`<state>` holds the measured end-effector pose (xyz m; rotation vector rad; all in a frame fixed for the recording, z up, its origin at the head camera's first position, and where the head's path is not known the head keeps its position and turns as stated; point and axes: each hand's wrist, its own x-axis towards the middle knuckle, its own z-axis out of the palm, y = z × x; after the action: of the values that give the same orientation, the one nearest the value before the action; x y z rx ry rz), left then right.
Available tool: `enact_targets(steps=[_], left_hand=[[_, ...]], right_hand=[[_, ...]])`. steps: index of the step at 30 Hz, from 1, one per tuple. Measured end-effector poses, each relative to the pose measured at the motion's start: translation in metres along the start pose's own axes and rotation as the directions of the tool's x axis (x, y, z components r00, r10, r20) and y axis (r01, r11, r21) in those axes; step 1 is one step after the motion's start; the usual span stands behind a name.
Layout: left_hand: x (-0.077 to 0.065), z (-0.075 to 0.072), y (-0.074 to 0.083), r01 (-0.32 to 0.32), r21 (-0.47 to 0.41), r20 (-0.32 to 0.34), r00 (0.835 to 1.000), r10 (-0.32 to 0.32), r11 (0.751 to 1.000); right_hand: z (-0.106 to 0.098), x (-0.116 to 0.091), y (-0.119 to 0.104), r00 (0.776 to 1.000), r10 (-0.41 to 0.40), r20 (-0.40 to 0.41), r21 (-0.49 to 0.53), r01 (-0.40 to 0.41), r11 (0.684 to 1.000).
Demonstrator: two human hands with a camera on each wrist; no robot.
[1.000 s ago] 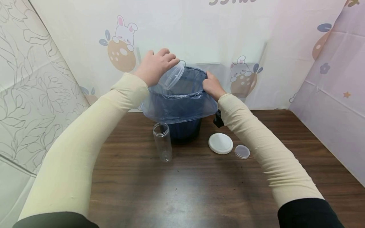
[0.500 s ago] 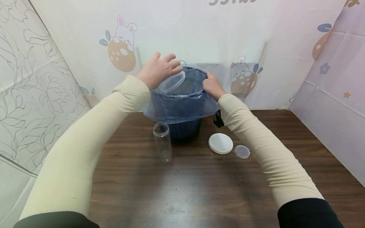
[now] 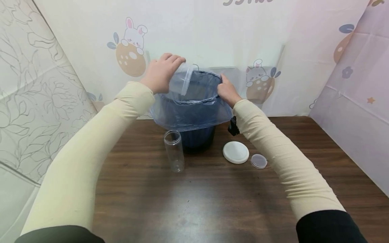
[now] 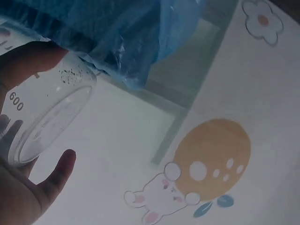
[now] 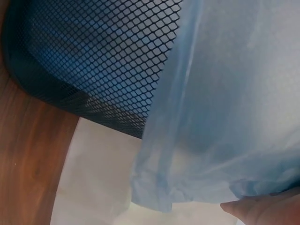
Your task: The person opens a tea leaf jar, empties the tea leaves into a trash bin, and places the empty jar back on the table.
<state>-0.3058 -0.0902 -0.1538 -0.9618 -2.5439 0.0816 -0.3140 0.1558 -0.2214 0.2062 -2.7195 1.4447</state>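
Note:
My left hand grips a clear plastic jar above the bin's left side, its mouth tipped toward the opening. In the left wrist view, printed marks including 600 and dark specks show on the jar. The bin is dark mesh, lined with a blue plastic bag folded over its rim. At the right of that rim, my right hand grips the bag's edge. Only some fingers of it appear in the right wrist view, beside the bag.
A tall clear bottle without a lid stands upright in front of the bin. To the right lie a white round lid and a smaller translucent lid on the wooden table. A printed cloth hangs behind.
My left hand has shifted slightly left and turned the jar, so its mouth stands more upright and faces right. Its fingers, spread half a second ago, are closer together. My right hand has stayed in place.

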Motion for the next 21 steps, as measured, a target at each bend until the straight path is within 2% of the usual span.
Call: enact_targets(steps=[4, 7, 10, 12, 14, 16, 18, 19, 21], left_hand=[[-0.003, -0.004, 0.003, 0.087, -0.135, 0.013, 0.996, -0.086, 0.987], [-0.004, -0.006, 0.008, 0.137, -0.235, 0.035, 0.991, -0.133, 0.962], [-0.003, -0.006, 0.013, 0.158, -0.324, 0.032, 0.987, -0.156, 0.933], [-0.003, -0.005, 0.016, 0.160, -0.381, 0.013, 0.986, -0.168, 0.911], [-0.002, -0.004, 0.019, 0.166, -0.431, -0.005, 0.983, -0.186, 0.887], [-0.002, -0.004, 0.021, 0.178, -0.491, -0.007, 0.978, -0.208, 0.853], [-0.003, -0.004, 0.024, 0.185, -0.547, -0.010, 0.974, -0.227, 0.816], [-0.003, -0.004, 0.026, 0.187, -0.570, -0.011, 0.972, -0.235, 0.800], [-0.004, -0.005, 0.030, 0.195, -0.618, -0.007, 0.967, -0.253, 0.761]], right_hand=[[-0.002, 0.000, 0.001, 1.000, 0.002, 0.026, 0.006, -0.002, 1.000], [-0.004, -0.001, 0.001, 0.999, 0.009, 0.045, 0.009, -0.009, 1.000], [-0.006, -0.002, 0.001, 0.998, 0.000, 0.059, -0.007, 0.001, 1.000], [-0.008, -0.004, 0.001, 0.998, -0.038, 0.055, -0.022, 0.039, 0.999], [-0.009, -0.006, 0.002, 0.992, -0.123, 0.018, -0.032, 0.123, 0.992], [-0.011, -0.008, 0.003, 0.969, -0.245, -0.021, -0.044, 0.244, 0.969], [-0.013, -0.011, 0.003, 0.926, -0.374, -0.055, -0.062, 0.370, 0.927], [-0.014, -0.013, 0.002, 0.909, -0.413, -0.056, -0.069, 0.409, 0.910], [-0.015, -0.016, -0.001, 0.891, -0.453, -0.029, -0.064, 0.451, 0.890]])
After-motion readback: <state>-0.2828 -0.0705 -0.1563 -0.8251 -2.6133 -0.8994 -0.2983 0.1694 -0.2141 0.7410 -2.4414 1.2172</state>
